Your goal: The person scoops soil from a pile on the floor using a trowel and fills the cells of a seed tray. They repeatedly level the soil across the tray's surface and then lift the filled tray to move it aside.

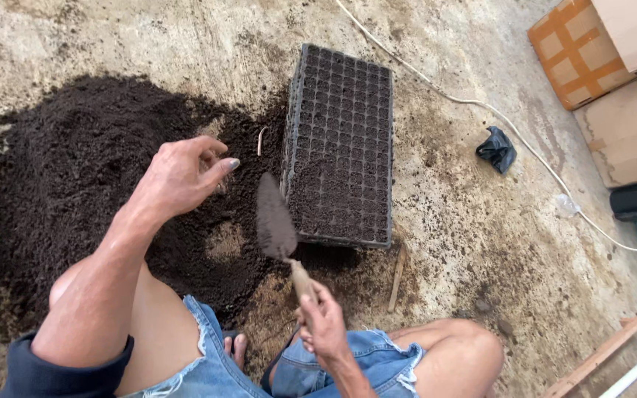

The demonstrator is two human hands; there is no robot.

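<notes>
- Right hand (324, 324): closed round the wooden handle of a trowel (274, 221), blade raised beside the seed tray (340, 144).
- Left hand (178, 175): fingers loosely curled, empty as far as visible, hovering over the soil heap (75, 169).
- Seed tray: black, many-celled, on the concrete floor (481, 243), near end fuller.
- Handling, as judged: keep the blade level, tip soil low over the cells, spread evenly.

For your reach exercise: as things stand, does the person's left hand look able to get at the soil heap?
Probably yes. The left hand hovers, fingers loosely curled, right above the soil heap, with nothing between them; the trowel in the right hand lies off to the side.
</notes>
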